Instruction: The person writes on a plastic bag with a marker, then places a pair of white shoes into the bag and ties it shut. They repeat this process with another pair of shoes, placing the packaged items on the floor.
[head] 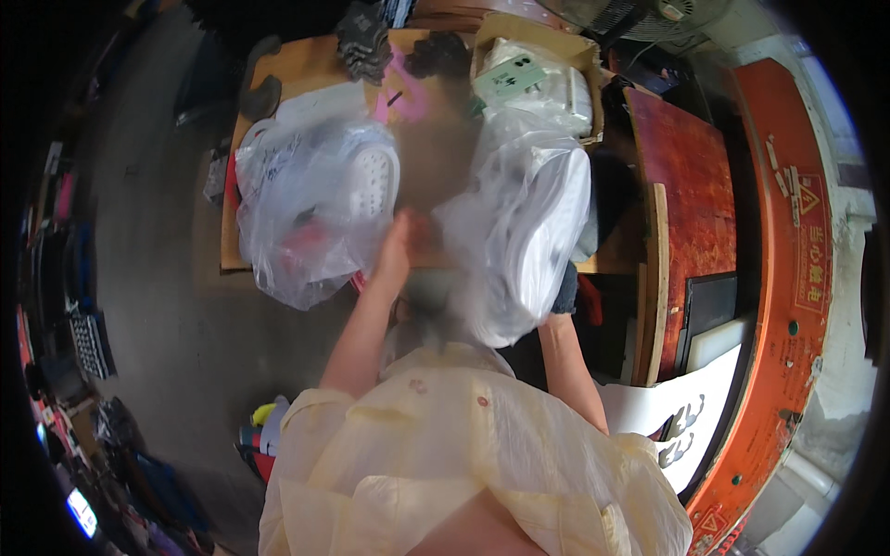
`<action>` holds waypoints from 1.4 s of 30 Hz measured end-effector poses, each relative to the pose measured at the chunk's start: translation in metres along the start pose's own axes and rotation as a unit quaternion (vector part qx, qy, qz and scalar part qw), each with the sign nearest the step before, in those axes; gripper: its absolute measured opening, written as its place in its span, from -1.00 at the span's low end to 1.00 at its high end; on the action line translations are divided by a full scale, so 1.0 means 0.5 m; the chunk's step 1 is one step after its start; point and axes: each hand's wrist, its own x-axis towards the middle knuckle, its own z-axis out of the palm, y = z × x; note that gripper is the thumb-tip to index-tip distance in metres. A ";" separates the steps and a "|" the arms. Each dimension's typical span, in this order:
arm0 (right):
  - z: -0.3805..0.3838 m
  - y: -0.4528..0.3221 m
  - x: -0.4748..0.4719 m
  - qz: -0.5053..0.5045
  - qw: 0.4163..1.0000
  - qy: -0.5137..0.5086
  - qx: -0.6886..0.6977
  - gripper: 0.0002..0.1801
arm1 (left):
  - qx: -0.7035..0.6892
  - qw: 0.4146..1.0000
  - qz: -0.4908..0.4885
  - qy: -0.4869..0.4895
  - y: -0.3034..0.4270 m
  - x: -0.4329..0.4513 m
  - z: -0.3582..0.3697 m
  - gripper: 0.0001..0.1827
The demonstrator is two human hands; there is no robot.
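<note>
Right of centre, a clear plastic bag (480,201) wraps long white shoe-like pieces (556,229), which reach over the table's near edge. My right hand (567,290) supports this bag from its right side. A dark cuff shows at the wrist, and the fingers are hidden behind the bag. At the left lies another clear plastic bag (299,215) bearing handwriting; a white perforated clog (374,182) shows at its right side, with something red inside. My left hand (396,254) is right beside this bag, bare and blurred. Its finger position and any contact are unclear.
A wooden table (236,236) carries both bags. At its back stand a cardboard box (594,76) of plastic-wrapped goods, black pieces (365,45) and pink pieces (410,94). A fan (640,14) stands behind. Reddish boards (688,174) lean at the right, near an orange beam (786,208).
</note>
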 end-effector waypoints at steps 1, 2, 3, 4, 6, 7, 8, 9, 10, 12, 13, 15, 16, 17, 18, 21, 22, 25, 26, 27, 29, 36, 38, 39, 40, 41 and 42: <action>0.000 -0.001 0.012 0.019 0.998 0.059 0.014 -0.57 | 0.076 0.994 -0.002 -0.080 -0.042 -0.034 -0.015 -0.31; -0.003 -0.002 0.025 0.034 0.992 0.117 0.027 -0.57 | 0.145 0.979 -0.029 -0.137 -0.079 -0.066 -0.023 -0.31; -0.006 0.000 0.040 0.014 0.991 0.134 -0.012 -0.54 | 0.127 0.977 -0.014 -0.173 -0.120 -0.100 -0.015 -0.24; -0.011 0.005 0.052 0.002 0.990 0.142 -0.012 -0.51 | 0.110 0.978 -0.040 -0.173 -0.157 -0.126 0.004 -0.17; -0.021 0.009 0.073 0.000 0.982 0.188 -0.001 -0.46 | 0.185 0.969 0.090 -0.133 -0.182 -0.138 0.040 -0.04; -0.024 0.009 0.081 0.007 0.983 0.184 0.010 -0.45 | 0.272 0.947 0.152 -0.075 -0.180 -0.140 0.054 -0.05; -0.027 0.009 0.087 0.016 0.984 0.178 0.019 -0.44 | 0.356 0.911 0.210 -0.014 -0.170 -0.137 0.066 -0.05; -0.028 0.009 0.093 0.027 0.978 0.205 0.025 -0.43 | 0.388 0.871 0.301 0.014 -0.157 -0.134 0.076 -0.10; -0.028 0.007 0.097 0.022 0.986 0.165 0.021 -0.43 | 0.374 0.882 0.287 0.002 -0.145 -0.130 0.086 -0.12; -0.027 0.000 0.106 0.006 0.991 0.133 0.010 -0.42 | 0.340 0.884 0.319 -0.019 -0.126 -0.121 0.101 -0.15; -0.025 -0.002 0.111 0.006 0.992 0.124 0.003 -0.39 | 0.336 0.887 0.314 -0.033 -0.118 -0.114 0.104 -0.18; -0.025 -0.009 0.121 0.005 0.987 0.163 -0.003 -0.36 | 0.329 0.882 0.328 -0.071 -0.109 -0.100 0.105 -0.24; -0.026 -0.011 0.126 0.008 0.986 0.165 -0.004 -0.35 | 0.328 0.887 0.314 -0.081 -0.108 -0.092 0.104 -0.29; -0.027 -0.015 0.132 0.006 0.989 0.147 -0.015 -0.33 | 0.330 0.887 0.310 -0.094 -0.105 -0.083 0.101 -0.35; -0.030 -0.017 0.135 0.001 0.988 0.156 -0.017 -0.33 | 0.334 0.892 0.284 -0.107 -0.102 -0.075 0.098 -0.40; -0.036 -0.024 0.148 -0.007 0.982 0.189 0.015 -0.35 | 0.351 0.897 0.257 -0.081 -0.094 -0.061 0.093 -0.63; -0.037 -0.028 0.151 -0.010 0.984 0.176 0.013 -0.35 | 0.386 0.889 0.236 -0.074 -0.092 -0.062 0.094 -0.69; -0.033 -0.039 0.155 -0.030 0.987 0.157 0.005 -0.35 | 0.440 0.857 0.263 -0.055 -0.087 -0.074 0.106 -0.85; -0.030 -0.042 0.156 -0.042 0.988 0.148 0.000 -0.35 | 0.439 0.846 0.298 -0.055 -0.089 -0.082 0.112 -0.88; -0.028 -0.047 0.158 -0.057 0.989 0.140 -0.006 -0.35 | 0.426 0.834 0.347 -0.059 -0.091 -0.091 0.117 -0.89; -0.023 -0.051 0.162 -0.091 0.990 0.097 -0.037 -0.36 | 0.444 0.827 0.332 -0.091 -0.101 -0.114 0.122 -0.89; 0.009 -0.028 0.182 0.010 0.977 0.206 -0.052 -0.45 | 0.429 0.810 0.388 -0.097 -0.156 -0.166 0.138 -0.92; 0.033 -0.031 0.184 0.007 0.976 0.197 -0.091 -0.52 | 0.390 0.822 0.406 -0.089 -0.162 -0.167 0.148 -0.90; 0.047 -0.034 0.183 0.025 0.972 0.211 -0.101 -0.53 | 0.363 0.841 0.392 -0.087 -0.160 -0.164 0.154 -0.90; 0.059 -0.040 0.181 0.027 0.969 0.217 -0.110 -0.55 | 0.331 0.859 0.382 -0.085 -0.156 -0.161 0.158 -0.90; 0.070 -0.039 0.176 -0.022 0.965 0.214 -0.152 -0.57 | 0.297 0.875 0.374 -0.083 -0.150 -0.155 0.163 -0.90; 0.077 -0.044 0.171 -0.005 0.956 0.220 -0.196 -0.61 | 0.236 0.901 0.359 -0.058 -0.141 -0.147 0.167 -0.90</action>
